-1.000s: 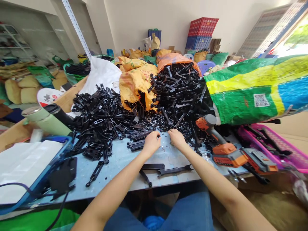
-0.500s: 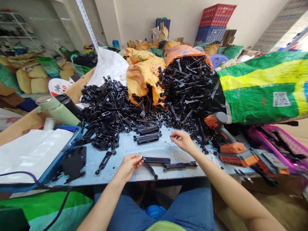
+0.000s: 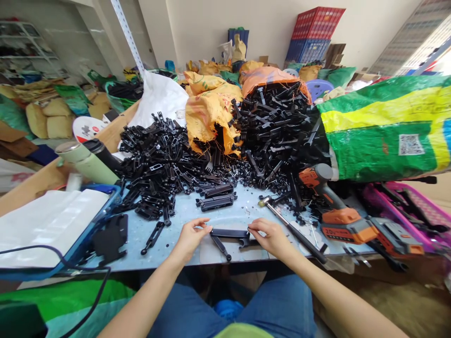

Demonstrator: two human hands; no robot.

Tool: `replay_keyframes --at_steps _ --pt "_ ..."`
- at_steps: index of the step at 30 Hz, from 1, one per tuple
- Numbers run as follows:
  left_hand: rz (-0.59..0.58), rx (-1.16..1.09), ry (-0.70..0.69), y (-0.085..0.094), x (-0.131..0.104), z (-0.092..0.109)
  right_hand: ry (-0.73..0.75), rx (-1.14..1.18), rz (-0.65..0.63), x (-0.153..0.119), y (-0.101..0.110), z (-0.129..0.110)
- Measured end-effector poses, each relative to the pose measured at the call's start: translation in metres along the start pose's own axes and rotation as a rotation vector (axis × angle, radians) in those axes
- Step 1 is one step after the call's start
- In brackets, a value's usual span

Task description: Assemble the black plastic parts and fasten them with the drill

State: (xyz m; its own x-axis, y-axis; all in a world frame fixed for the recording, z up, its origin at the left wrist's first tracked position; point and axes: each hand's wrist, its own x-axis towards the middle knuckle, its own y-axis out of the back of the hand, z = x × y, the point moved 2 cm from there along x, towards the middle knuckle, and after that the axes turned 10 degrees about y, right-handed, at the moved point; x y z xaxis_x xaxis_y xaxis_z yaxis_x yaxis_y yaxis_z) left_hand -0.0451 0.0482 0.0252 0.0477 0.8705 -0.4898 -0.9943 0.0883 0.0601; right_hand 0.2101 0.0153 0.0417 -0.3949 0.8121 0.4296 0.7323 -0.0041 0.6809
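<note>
A long, flat black plastic bar (image 3: pixel 229 233) lies level near the table's front edge. My left hand (image 3: pixel 190 240) is closed at its left end, thumb and forefinger on the tip. At the other end, the fingertips of my right hand (image 3: pixel 273 238) are pinched together; whatever is between them is too small to name. A narrower black arm (image 3: pixel 221 248) slants out from beneath the bar's left end. Partly covered by my right hand is a black wrench-shaped piece (image 3: pixel 244 242). Finished-looking black assemblies (image 3: pixel 216 202) lie just behind.
A hammer (image 3: pixel 292 227) and an orange cordless drill (image 3: pixel 340 220) lie to the right. Heaps of black parts (image 3: pixel 155 164) and an orange sack (image 3: pixel 275 77) fill the back. A green bottle (image 3: pixel 86 162) leans at left; a pink basket (image 3: pixel 419 206) stands far right.
My right hand has come down and toward me, from behind the bar to its right end. The hammer, hidden before by my right forearm, now shows. My left fingers have shifted slightly at the left end.
</note>
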Motion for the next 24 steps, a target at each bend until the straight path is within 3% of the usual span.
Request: replay_keyframes --at_steps 3,5,12,20,24 --pt "-0.099 -0.011 0.126 -0.001 0.001 -0.004 0.04 -0.042 -0.012 -0.003 -0.002 -0.001" --pt "-0.104 -0.018 0.166 0.0 0.001 -0.005 0.075 -0.094 -0.035 -0.006 -0.004 -0.002" --pt "-0.089 0.069 0.126 0.001 -0.003 -0.007 0.155 -0.199 -0.026 -0.017 -0.009 -0.005" --pt "-0.143 -0.008 0.208 -0.007 0.003 -0.004 0.169 -0.174 -0.047 -0.028 -0.013 0.0" --pt "-0.113 0.113 0.118 -0.003 0.002 -0.007 0.184 -0.167 -0.06 -0.044 -0.016 0.015"
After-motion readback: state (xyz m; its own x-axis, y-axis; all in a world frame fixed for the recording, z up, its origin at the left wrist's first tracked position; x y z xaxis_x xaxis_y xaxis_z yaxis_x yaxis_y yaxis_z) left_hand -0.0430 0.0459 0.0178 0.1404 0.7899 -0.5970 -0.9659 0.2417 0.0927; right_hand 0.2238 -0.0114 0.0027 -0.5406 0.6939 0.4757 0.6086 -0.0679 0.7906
